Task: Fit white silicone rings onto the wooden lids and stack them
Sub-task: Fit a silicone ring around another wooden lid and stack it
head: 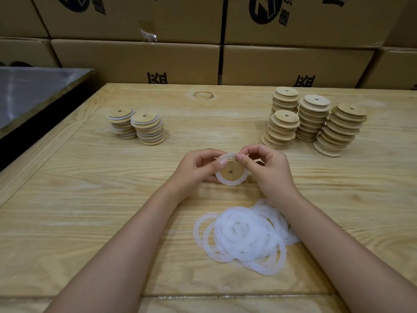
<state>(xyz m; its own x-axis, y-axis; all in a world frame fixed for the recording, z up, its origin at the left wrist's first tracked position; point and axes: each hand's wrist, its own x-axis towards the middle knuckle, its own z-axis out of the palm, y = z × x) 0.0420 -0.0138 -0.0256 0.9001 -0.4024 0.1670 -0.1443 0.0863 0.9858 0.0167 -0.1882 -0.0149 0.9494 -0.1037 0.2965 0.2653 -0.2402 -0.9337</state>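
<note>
Your two hands meet over the middle of a wooden table (90,199). Between them you hold one lid (237,173), tilted up so that its flat face and small centre hole look at you. A ring (228,182) lies round that face, seated along the bottom and left. At the top, under your thumbs, I cannot tell whether it is home.

Your left hand (198,169) curls round the lid's left edge, thumb pressing on the ring at the top. Your right hand (268,168) pinches the top right edge, its thumb beside the left thumb.

The ring looks thin, soft and stretchy, and is likely light and a little clingy. Work it on at its rim with your thumbs, bit by bit. The lid seems stiff, light and smooth, so grip it by its edge.

Loose rings (243,233) lie heaped beside your right forearm, nearer you than the lid. Ringed stacks (137,127) stand far left and bare stacks (316,118) far right, both beyond your hands.
</note>
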